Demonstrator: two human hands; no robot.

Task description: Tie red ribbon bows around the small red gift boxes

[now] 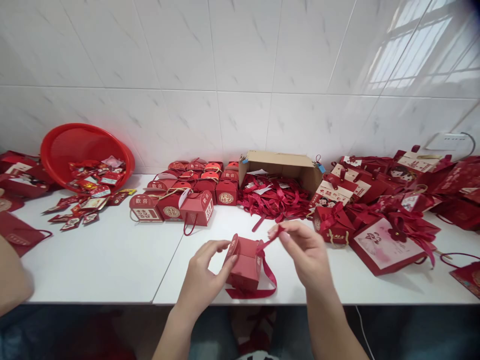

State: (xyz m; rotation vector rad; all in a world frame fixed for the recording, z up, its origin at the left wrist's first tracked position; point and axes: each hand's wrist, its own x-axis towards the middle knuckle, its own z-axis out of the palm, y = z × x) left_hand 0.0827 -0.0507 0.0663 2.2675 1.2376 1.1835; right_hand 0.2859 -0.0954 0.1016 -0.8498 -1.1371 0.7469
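On the smooth white table [101, 265], in front of the open brown cardboard box [281, 159], we see a small red paper gift box [243, 272]. Our left hand [204, 274] curves parted thumb and fingers around one end of it, apparently for steadiness. Our right hand [306, 252] pinches a shiny dark-red ribbon [252, 294] between thumb and forefinger, seemingly to control its end; the knot is hard to make out. Loose red ribbons [275, 200] spill from the cardboard box, probably for easy reach.
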